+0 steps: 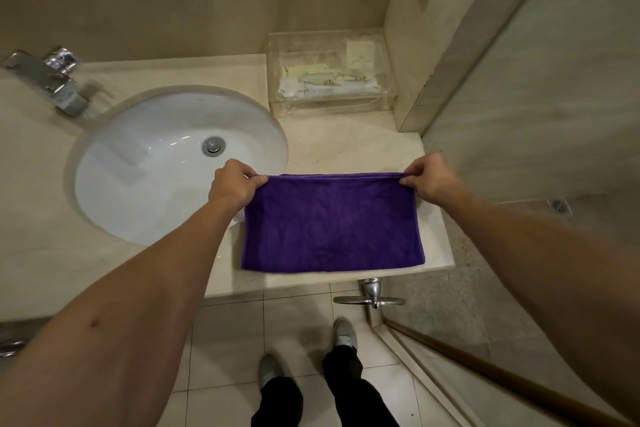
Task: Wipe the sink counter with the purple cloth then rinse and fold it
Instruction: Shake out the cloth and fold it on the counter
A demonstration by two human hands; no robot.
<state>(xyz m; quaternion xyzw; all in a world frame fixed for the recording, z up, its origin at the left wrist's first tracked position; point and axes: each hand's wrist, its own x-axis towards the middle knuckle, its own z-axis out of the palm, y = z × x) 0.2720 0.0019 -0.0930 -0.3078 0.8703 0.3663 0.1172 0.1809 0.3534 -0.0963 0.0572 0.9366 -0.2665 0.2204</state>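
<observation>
The purple cloth [330, 224] lies flat as a doubled rectangle on the beige counter [346, 146], to the right of the white oval sink [145, 166]. My left hand [233, 184] pinches its far left corner and my right hand [429, 180] pinches its far right corner. Both corners show two layers held together along the far edge. The near edge of the cloth rests close to the counter's front edge.
A chrome faucet [52, 80] stands at the back left. A clear plastic box [329, 73] of toiletries sits at the back right against the wall. A glass shower door with a chrome handle [372, 295] is at the right. My shoes are on the tiled floor below.
</observation>
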